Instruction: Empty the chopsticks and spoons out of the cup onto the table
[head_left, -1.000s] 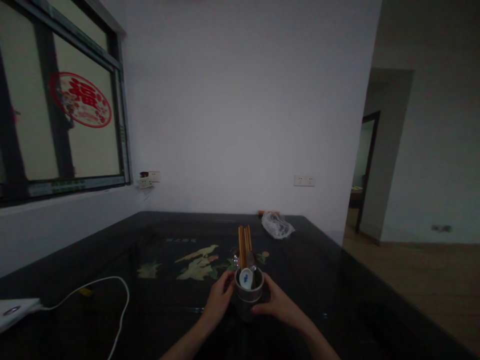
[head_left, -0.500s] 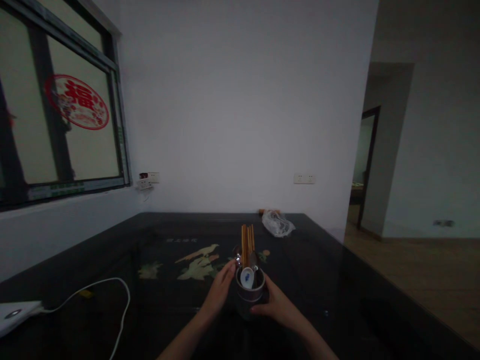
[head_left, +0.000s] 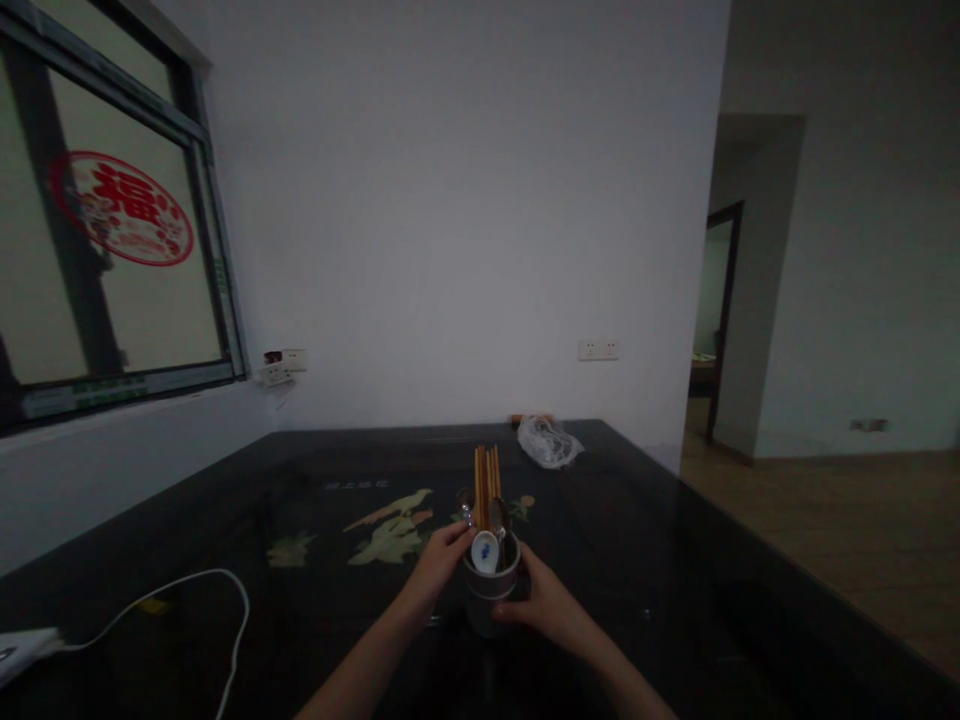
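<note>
Grey, with a paler band below its rim, the round utensil holder (head_left: pixel 486 606) stands upright on the near part of the black tabletop (head_left: pixel 337 645), between the two hands. Several yellow-brown chopsticks (head_left: pixel 481 485) rise from it well above the rim. A white spoon (head_left: pixel 485 552) with a blue motif faces forward at its mouth, covering much of the opening, and a dark, shiny metal spoon (head_left: pixel 499 516) leans beside the chopsticks. The right hand (head_left: pixel 541 598) grips the holder's side, thumb across the front. The left hand (head_left: pixel 442 556) has its fingertips at the left rim, by another metal spoon (head_left: pixel 465 503); whether they pinch its handle I can't make out, as they hide the lower part.

A bird-and-flower picture (head_left: pixel 394 530) decorates the tabletop beyond the left hand. Near the far edge a crumpled clear plastic bag (head_left: pixel 550 443) lies in front of a brown, rod-like object (head_left: pixel 520 420). At left, well apart from the holder, a white cable (head_left: pixel 245 610) curves across the table.
</note>
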